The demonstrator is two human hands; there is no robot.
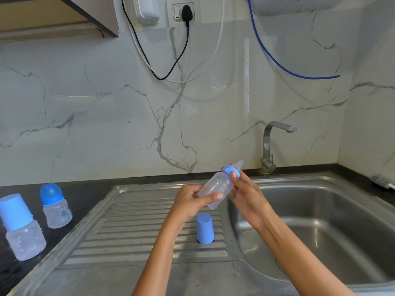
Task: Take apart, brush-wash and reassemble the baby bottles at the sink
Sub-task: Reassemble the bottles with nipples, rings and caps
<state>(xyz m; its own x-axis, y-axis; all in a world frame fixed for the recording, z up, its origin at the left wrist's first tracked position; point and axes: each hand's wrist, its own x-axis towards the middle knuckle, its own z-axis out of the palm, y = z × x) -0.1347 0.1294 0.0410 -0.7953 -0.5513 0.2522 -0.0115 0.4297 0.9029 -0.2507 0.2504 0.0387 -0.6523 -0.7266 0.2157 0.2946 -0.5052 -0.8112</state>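
While the left hand [193,199] wraps around the base of a clear baby bottle [215,189], the right hand [243,193] pinches its blue collar ring [232,170], with the teat [240,164] still on and the whole thing tilted up to the right, held over the edge where the ribbed drainboard [139,227] meets the sink basin [320,221]. Just below the hands a blue cap [205,228] stands on the drainboard, and way off to the left of the left hand two more capped bottles, a near one [22,227] and a far one [55,205], sit upright on the dark counter [85,197]. Beyond the right hand there's the tap [271,144], and a brush [381,181] lies far off to its right.
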